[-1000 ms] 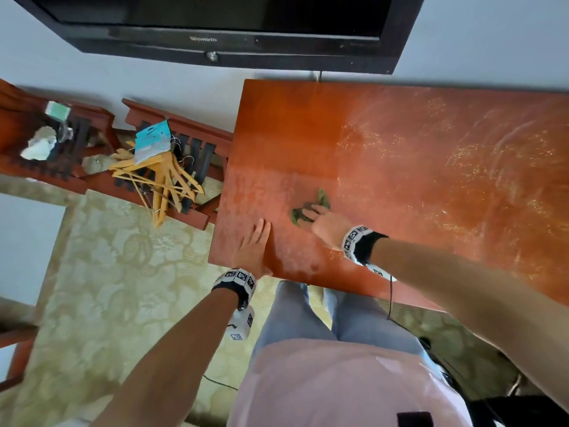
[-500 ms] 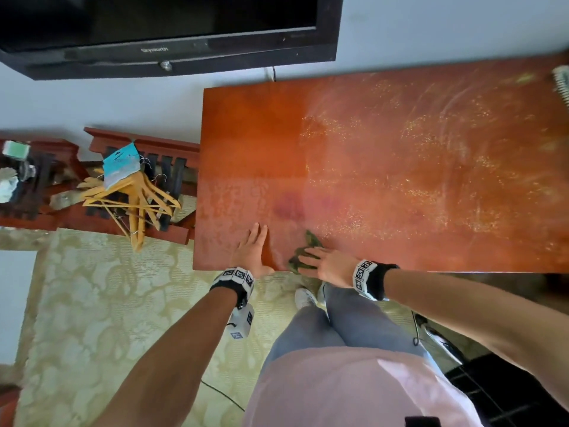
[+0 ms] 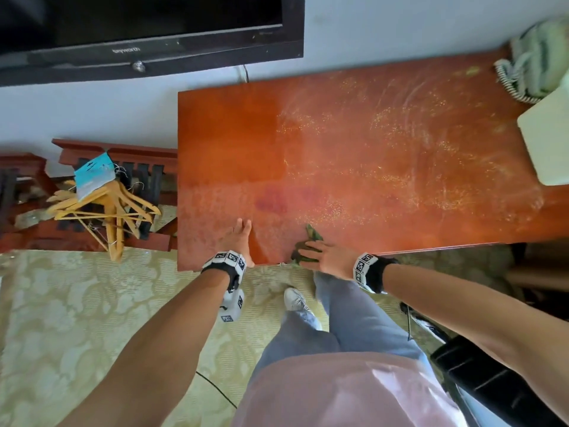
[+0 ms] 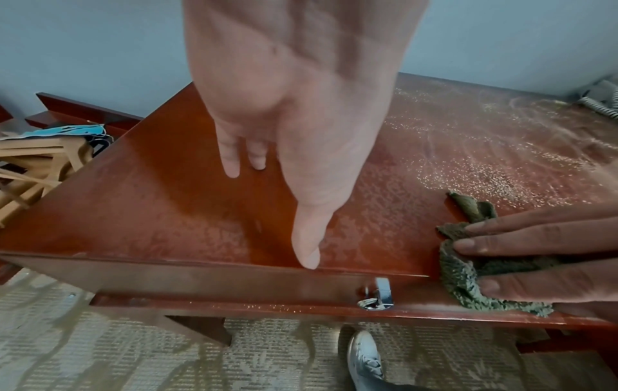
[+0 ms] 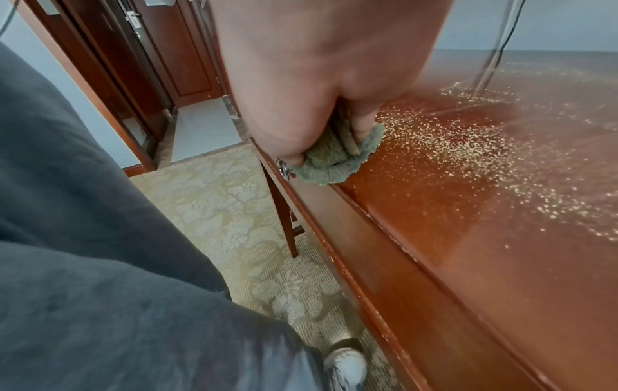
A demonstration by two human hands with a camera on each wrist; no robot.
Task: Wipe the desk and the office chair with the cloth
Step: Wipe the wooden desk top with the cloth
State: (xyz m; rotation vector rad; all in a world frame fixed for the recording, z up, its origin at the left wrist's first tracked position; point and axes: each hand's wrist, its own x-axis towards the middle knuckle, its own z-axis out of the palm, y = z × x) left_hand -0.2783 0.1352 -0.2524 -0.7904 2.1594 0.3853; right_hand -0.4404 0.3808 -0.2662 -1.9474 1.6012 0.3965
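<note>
The right hand [image 3: 328,258] presses the green cloth [image 3: 304,252] flat under straight fingers at the near edge of the surface [image 3: 385,155], low centre of the head view. In the left wrist view part of the cloth [image 4: 468,280] already hangs over the front lip, just right of a small metal key [image 4: 376,296] sticking out of the drawer front. The left hand [image 3: 238,238] lies released, palm down and fingers straight, on the surface to the left of the cloth, holding nothing.

The main risk, as I judge it, is the pale grit [image 5: 468,148] scattered across the middle and right of the surface. With the cloth at the lip, a stroke toward the body would push crumbs over the edge onto the patterned carpet [image 3: 77,318] and the person's shoe [image 3: 295,298] below, instead of gathering them. The cloth is bunched and pinned only by flat fingers, so a fast pass could let it roll out from under the hand or drop off the edge. Its hanging corner could also snag on the key.

Further right, near the upper right corner of the head view, a corded telephone [image 3: 535,66] and a white box [image 3: 548,146] sit on the surface; wide sweeps there could catch the coiled cord or drive grit against them. Dust streaks cover much of the surface, so the desk looks far from done. A dark object at the lower right may be the office chair, but I cannot tell.
</note>
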